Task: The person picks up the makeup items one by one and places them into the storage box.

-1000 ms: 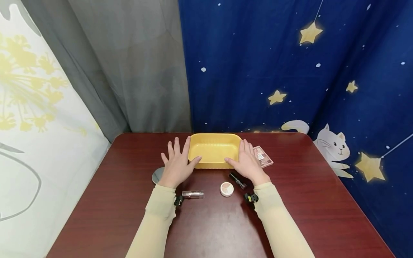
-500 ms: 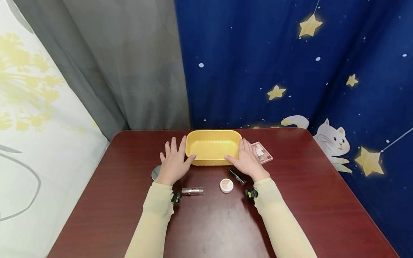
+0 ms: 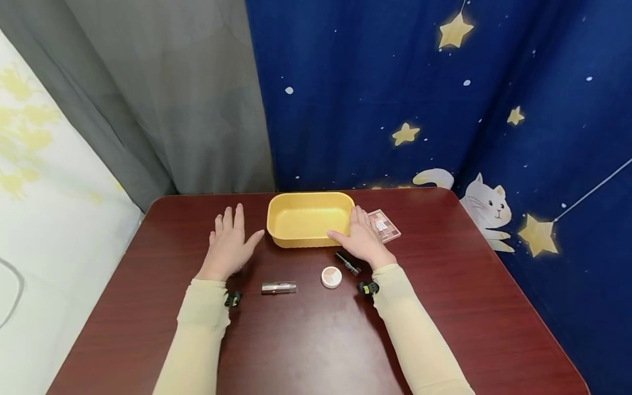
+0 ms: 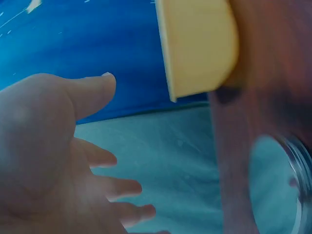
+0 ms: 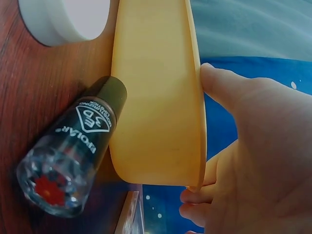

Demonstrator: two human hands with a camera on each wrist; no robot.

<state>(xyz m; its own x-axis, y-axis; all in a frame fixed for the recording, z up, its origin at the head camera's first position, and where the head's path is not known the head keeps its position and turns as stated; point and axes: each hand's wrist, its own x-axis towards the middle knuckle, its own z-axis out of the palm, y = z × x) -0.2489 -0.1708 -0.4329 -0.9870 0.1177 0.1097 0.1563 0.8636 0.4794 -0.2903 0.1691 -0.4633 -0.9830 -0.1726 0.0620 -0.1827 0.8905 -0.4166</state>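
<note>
A yellow plastic basket (image 3: 311, 241) stands near the far edge of the table. My right hand (image 3: 362, 240) rests at its right end; in the right wrist view the thumb (image 5: 222, 83) touches the rim and the other fingers lie straight beyond the corner. To the left of the basket, and apart from it, my left hand (image 3: 228, 249) hovers with fingers spread and holds nothing. Below that hand, in the left wrist view, lies a round mirror (image 4: 273, 190), mostly hidden in the head view. A black lipstick (image 5: 80, 141) lies beside the basket, close to my right hand.
An eyeshadow palette (image 3: 387, 226) lies right of the basket. Nearer on the dark red table (image 3: 306, 345) are a round white three-colour compact (image 3: 331, 277) and a clear-capped tube (image 3: 278, 288). Curtains (image 3: 336, 109) hang behind the far edge.
My left hand has moved left, away from the basket's left end. The right hand stays at the right end. The head view has shifted slightly.
</note>
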